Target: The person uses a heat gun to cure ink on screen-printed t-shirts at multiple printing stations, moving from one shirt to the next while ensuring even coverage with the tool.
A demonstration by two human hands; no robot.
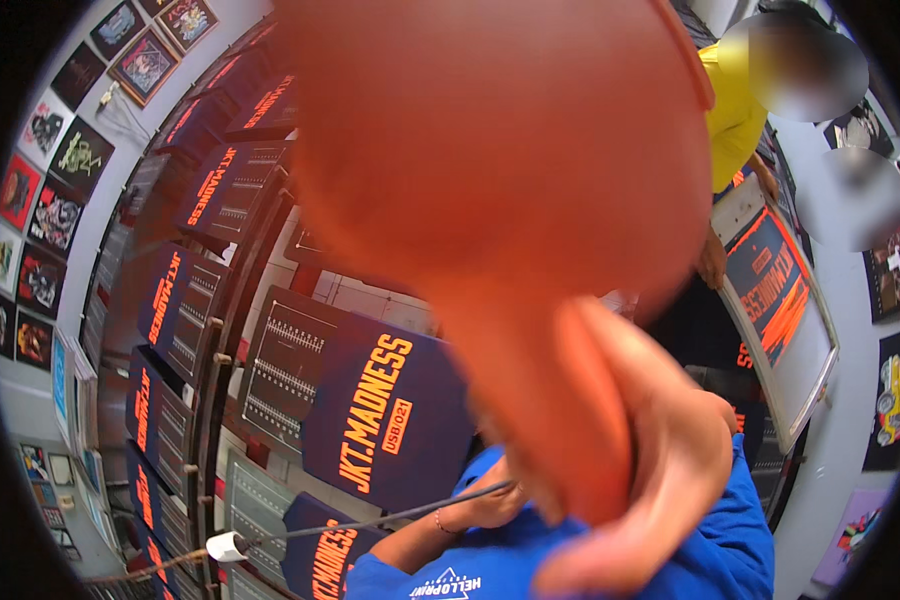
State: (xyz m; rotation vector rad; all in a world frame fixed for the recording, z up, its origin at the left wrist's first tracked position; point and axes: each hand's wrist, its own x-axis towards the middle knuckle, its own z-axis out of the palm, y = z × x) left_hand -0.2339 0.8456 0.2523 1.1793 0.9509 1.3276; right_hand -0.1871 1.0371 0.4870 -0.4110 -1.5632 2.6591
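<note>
Right hand: the right hand (650,470) is being held up close to the camera in the lower right of the frame, blurred; its fingers (610,565) are being wrapped around the narrow lower part of a large orange object.
Orange object: the orange object (500,150), rounded and badly out of focus, is being held so near the lens that the upper centre of the frame is being covered; what kind of thing it is cannot be told.
Left hand: the left hand (490,505) is being kept low, at the bottom centre, partly hidden behind the orange object, just below a navy garment panel; whether its fingers are wide or closed cannot be told.
Garment panels: navy panels (385,420) with orange printed lettering are being carried on platens arranged in a curve from upper left to lower left.
Cable: a dark cable (370,522) is being run from a white plug (227,547) at lower left towards the left hand.
Other person: a person in a yellow shirt (732,115) is being seen at upper right, one hand (712,262) touching a framed printing screen (780,300).
Wall: framed printed pictures (80,160) are being displayed along the left edge.
</note>
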